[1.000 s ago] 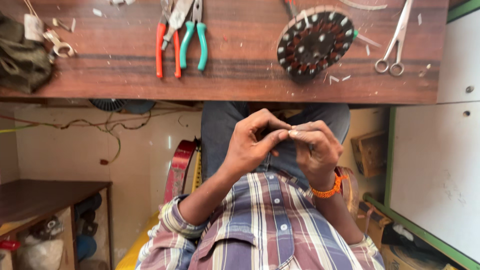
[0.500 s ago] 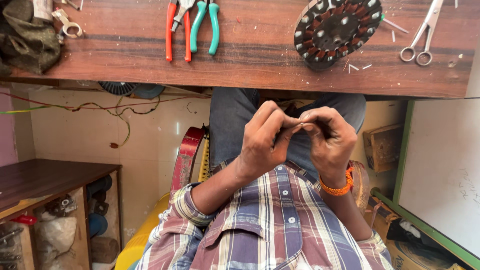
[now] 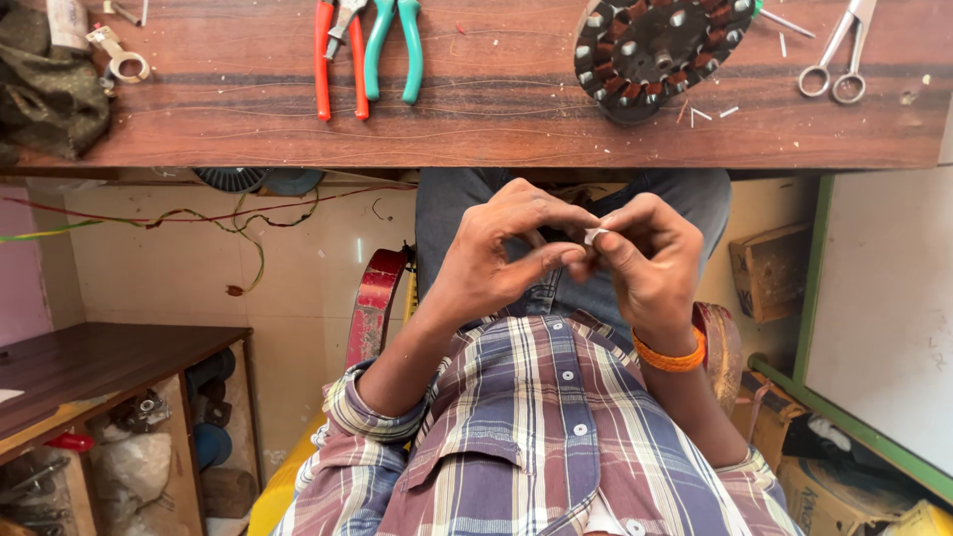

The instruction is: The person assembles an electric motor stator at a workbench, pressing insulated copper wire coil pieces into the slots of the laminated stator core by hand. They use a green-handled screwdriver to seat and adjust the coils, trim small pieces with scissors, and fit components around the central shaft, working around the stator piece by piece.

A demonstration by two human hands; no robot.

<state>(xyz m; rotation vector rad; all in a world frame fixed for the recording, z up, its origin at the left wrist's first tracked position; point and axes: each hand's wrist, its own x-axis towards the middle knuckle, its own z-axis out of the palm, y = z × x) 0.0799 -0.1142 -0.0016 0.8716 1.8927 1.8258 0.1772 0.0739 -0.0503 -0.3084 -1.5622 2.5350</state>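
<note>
Paper strip [image 3: 594, 235] (small, white, flat) pinched between left hand [image 3: 496, 258] and right hand [image 3: 650, 263] fingertips.

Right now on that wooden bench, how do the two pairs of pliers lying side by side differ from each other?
The red-handled pliers have straight orange-red grips, lying close together. The teal-handled pliers have blue-green grips that bow outward and stand further apart. The red pair's grips reach nearer the bench edge than the teal pair's. Both lie flat, handles pointing towards the person, whose left hand and right hand touch neither.
</note>
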